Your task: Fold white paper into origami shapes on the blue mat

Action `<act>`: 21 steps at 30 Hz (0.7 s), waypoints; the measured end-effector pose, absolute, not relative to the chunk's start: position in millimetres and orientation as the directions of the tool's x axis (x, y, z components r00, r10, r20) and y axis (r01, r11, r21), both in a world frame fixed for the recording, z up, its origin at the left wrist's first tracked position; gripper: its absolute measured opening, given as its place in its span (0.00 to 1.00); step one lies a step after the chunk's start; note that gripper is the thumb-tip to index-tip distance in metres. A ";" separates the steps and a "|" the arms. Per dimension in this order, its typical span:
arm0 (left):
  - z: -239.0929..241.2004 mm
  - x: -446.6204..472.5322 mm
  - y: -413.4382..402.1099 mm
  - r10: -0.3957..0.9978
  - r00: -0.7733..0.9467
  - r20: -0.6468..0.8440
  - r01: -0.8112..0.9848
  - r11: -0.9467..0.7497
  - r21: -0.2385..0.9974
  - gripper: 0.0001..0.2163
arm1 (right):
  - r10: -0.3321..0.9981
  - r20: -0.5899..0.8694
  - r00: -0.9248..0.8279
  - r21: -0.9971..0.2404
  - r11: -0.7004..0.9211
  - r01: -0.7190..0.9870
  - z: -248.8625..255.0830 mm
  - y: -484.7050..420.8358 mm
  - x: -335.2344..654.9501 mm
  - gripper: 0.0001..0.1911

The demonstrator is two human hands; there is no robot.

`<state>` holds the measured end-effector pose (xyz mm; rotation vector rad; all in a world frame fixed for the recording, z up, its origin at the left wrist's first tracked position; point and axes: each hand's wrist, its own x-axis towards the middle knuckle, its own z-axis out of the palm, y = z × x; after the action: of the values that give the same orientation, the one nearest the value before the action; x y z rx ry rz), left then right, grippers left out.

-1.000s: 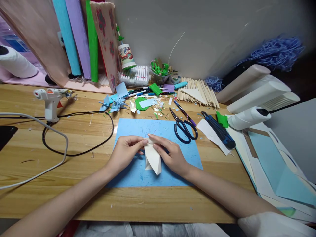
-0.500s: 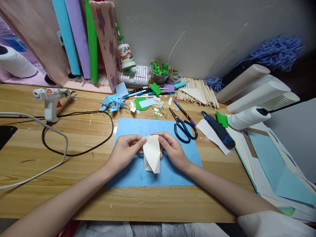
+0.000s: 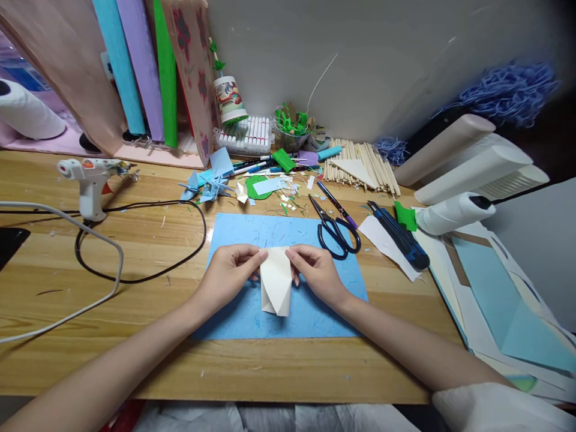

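Note:
A folded piece of cream paper [image 3: 276,276] is held above a blue sheet [image 3: 243,231] on the wooden table. My left hand [image 3: 231,270] pinches its upper left edge between thumb and fingers. At the upper right edge, my right hand [image 3: 315,270] grips the paper the same way. The front layer narrows to a point near the bottom, and folds open slightly at the lower left. Black-handled scissors [image 3: 335,228] lie partly on the blue sheet, beyond my right hand.
A white glue gun [image 3: 92,186] stands at left with looping cables. A utility knife [image 3: 398,234] lies on white paper at right. Behind are folded blue paper pieces [image 3: 213,187], scraps, pens, a marker box [image 3: 247,137] and wooden sticks [image 3: 355,165]. Paper sheets [image 3: 490,288] stack at right.
The front flap's tip has shifted slightly left, toward the middle of the paper's lower edge. My right fingers have drawn in a little; both hands keep hold of the paper.

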<state>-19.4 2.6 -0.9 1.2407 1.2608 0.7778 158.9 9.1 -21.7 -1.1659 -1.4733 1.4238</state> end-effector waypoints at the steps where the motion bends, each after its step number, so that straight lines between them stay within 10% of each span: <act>1: -1.0 -19.5 2.5 0.946 0.205 -0.250 0.202 0.209 0.957 0.15 | 0.956 -0.067 -0.286 -0.994 -0.038 0.105 -21.7 8.8 158.9 0.14; 21: 0.5 -20.2 -0.1 0.956 0.228 -0.185 0.368 0.091 0.925 0.15 | 0.963 -0.017 -0.267 -0.971 0.048 0.234 -23.1 5.2 158.4 0.15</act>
<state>-20.2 -0.1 0.5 1.4668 1.3237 0.7159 158.4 5.2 -23.1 -1.2335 -1.5998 1.2722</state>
